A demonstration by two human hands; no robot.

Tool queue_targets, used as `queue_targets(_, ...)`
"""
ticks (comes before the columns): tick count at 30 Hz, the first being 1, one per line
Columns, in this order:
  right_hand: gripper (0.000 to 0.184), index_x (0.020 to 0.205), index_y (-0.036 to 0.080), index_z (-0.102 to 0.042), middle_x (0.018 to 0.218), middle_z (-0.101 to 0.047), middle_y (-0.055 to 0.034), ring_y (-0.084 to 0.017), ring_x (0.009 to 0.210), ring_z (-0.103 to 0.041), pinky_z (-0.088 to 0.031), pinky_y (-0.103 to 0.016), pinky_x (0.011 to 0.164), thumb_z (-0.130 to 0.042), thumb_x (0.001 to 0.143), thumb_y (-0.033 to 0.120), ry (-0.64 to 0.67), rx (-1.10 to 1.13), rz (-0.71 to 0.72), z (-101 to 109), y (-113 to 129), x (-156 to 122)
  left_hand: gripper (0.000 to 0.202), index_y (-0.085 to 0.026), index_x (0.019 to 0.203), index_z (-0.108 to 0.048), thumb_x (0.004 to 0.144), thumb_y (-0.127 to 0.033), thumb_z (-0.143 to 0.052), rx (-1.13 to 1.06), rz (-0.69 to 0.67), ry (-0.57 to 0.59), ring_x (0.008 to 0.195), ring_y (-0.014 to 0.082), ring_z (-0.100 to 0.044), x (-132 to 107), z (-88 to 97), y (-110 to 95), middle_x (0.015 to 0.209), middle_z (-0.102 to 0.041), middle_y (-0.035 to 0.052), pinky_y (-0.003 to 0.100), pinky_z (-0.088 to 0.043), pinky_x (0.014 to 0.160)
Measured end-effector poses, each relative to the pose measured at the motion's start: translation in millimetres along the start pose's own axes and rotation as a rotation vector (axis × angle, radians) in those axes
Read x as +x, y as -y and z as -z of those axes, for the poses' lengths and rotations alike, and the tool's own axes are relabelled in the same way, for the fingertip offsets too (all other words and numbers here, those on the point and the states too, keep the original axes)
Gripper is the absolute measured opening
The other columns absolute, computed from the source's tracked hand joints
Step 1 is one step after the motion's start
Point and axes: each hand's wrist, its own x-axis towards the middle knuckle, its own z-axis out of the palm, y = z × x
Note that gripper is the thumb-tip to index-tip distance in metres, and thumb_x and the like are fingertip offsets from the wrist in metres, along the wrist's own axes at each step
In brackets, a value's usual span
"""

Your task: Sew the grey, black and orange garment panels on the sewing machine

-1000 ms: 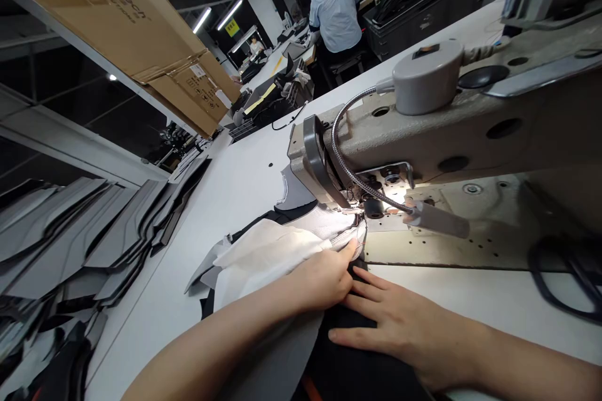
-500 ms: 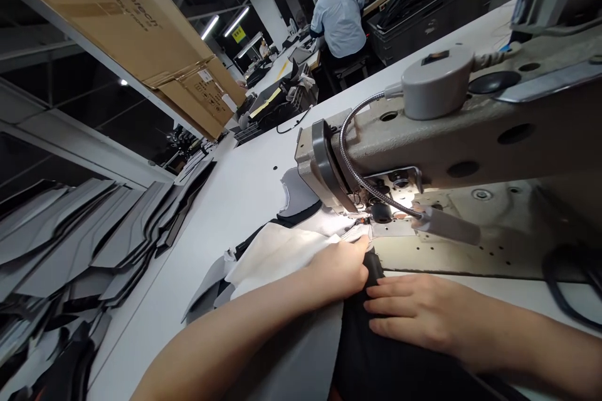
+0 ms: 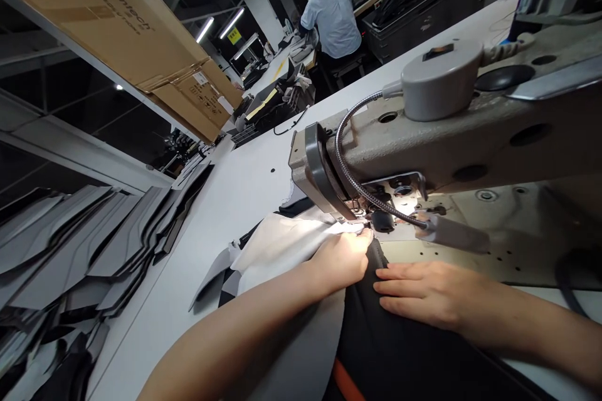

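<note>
A sewing machine (image 3: pixel 367 150) stands on the white table, its lamp (image 3: pixel 454 232) lighting the needle area. My left hand (image 3: pixel 341 257) is closed on the edge of the white fabric (image 3: pixel 277 241), its fingertips close to the presser foot. Black fabric (image 3: pixel 376 338) lies beside the white layer and runs toward my body. On that black fabric my right hand (image 3: pixel 423 291) rests flat, fingers stretched out toward the left hand. Grey fabric (image 3: pixel 310 338) hangs below my left forearm. An orange strip (image 3: pixel 347 381) shows at the bottom edge. The needle tip is hidden.
Stacks of cut grey pieces (image 3: pixel 126 232) lie at the left. A large cardboard box (image 3: pixel 122 31) is at the upper left. Farther back a person in a light blue shirt (image 3: pixel 335 19) sits near a dark bin (image 3: pixel 423 19) full of black material.
The fabric has slid forward under the machine head, and less grey shows behind it. My left hand has moved slightly forward with it. More of the orange strip shows.
</note>
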Motion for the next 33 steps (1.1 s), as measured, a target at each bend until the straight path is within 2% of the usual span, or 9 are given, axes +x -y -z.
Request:
queue_targets(4, 0.044, 0.114, 0.012, -0.061, 0.118, -0.063, -0.0116, -0.02, 0.121, -0.05, -0.045, -0.034, 0.099, -0.037, 0.079, 0.001, 0.007, -0.006, -0.015, 4, 0, 1, 0.065, -0.007, 0.14, -0.033, 0.077, -0.02, -0.043, -0.064, 0.021, 0.005, 0.092, 0.0323, -0.062, -9, -1.0, -10, 0.109, -0.062, 0.019, 0.041, -0.051, 0.077)
queue_targets(8, 0.062, 0.131, 0.013, -0.049, 0.131, -0.054, -0.012, -0.025, 0.128, -0.042, -0.042, -0.039, 0.101, -0.052, 0.069, 0.008, 0.134, 0.022, -0.027, 11, 2, -3, 0.084, -0.01, 0.148, -0.011, 0.074, -0.025, -0.048, -0.178, 0.098, 0.142, 0.095, 0.0369, -0.061, -26, 1.8, -7, 0.114, -0.06, 0.0197, 0.048, -0.051, 0.079)
queue_targets(10, 0.065, 0.133, 0.016, -0.048, 0.134, -0.051, -0.0124, -0.027, 0.129, -0.04, -0.043, -0.043, 0.099, -0.055, 0.068, 0.011, 0.137, -0.002, -0.036, 9, 4, -6, 0.077, -0.017, 0.147, -0.021, 0.074, -0.017, -0.042, -0.355, 0.034, 0.132, 0.105, 0.0304, -0.058, -30, 9.9, 5, 0.122, -0.059, 0.0122, 0.043, -0.048, 0.089)
queue_targets(13, 0.05, 0.126, 0.016, -0.054, 0.126, -0.058, -0.0118, -0.026, 0.123, -0.047, -0.046, -0.041, 0.094, -0.048, 0.077, 0.007, 0.027, -0.123, -0.038, 0, 5, -6, 0.069, -0.026, 0.138, -0.041, 0.072, -0.008, -0.034, -0.543, -0.099, 0.058, 0.117, 0.0213, -0.052, -32, 22.9, 22, 0.135, -0.051, -0.0009, 0.034, -0.042, 0.099)
queue_targets(16, 0.04, 0.116, 0.016, -0.06, 0.112, -0.065, -0.0119, -0.021, 0.098, -0.06, -0.049, -0.034, 0.079, -0.041, 0.083, 0.003, -0.104, -0.274, -0.039, -6, 8, -1, 0.072, -0.025, 0.143, -0.034, 0.072, -0.011, -0.038, -0.387, -0.047, 0.067, 0.112, 0.0258, -0.055, -33, 22.9, 20, 0.13, -0.055, 0.0037, 0.037, -0.043, 0.097)
queue_targets(20, 0.036, 0.108, 0.015, -0.063, 0.104, -0.067, -0.0107, -0.014, 0.065, -0.056, -0.041, -0.029, 0.058, -0.042, 0.081, 0.002, -0.156, -0.401, -0.065, -6, 9, 0, 0.075, -0.016, 0.147, -0.022, 0.075, -0.017, -0.044, -0.069, 0.056, 0.167, 0.081, 0.0323, -0.066, -31, 9.6, -2, 0.09, -0.069, 0.0129, 0.041, -0.051, 0.074)
queue_targets(25, 0.043, 0.111, 0.016, -0.061, 0.11, -0.066, -0.0078, -0.014, 0.058, -0.052, -0.034, -0.03, 0.052, -0.045, 0.075, 0.001, -0.109, -0.513, -0.092, -9, 2, -5, 0.073, -0.012, 0.147, -0.019, 0.078, -0.02, -0.04, 0.078, 0.069, 0.175, 0.08, 0.035, -0.065, -22, 7.0, -11, 0.089, -0.068, 0.016, 0.041, -0.05, 0.068)
queue_targets(29, 0.046, 0.112, 0.018, -0.06, 0.114, -0.065, -0.0052, -0.013, 0.057, -0.051, -0.033, -0.029, 0.052, -0.046, 0.072, 0.001, -0.089, -0.533, -0.133, -12, -2, -5, 0.082, -0.011, 0.149, -0.007, 0.075, -0.021, -0.042, 0.018, 0.079, 0.209, 0.076, 0.0344, -0.066, -22, 7.6, -10, 0.089, -0.068, 0.0157, 0.038, -0.05, 0.062)
queue_targets(33, 0.047, 0.113, 0.018, -0.06, 0.113, -0.065, -0.004, -0.013, 0.054, -0.049, -0.034, -0.03, 0.051, -0.044, 0.072, 0.0, -0.099, -0.522, -0.122, -8, -2, -2, 0.079, -0.014, 0.149, -0.012, 0.076, -0.017, -0.04, -0.047, 0.082, 0.191, 0.071, 0.0293, -0.066, -27, 6.6, -8, 0.081, -0.068, 0.0113, 0.034, -0.05, 0.063)
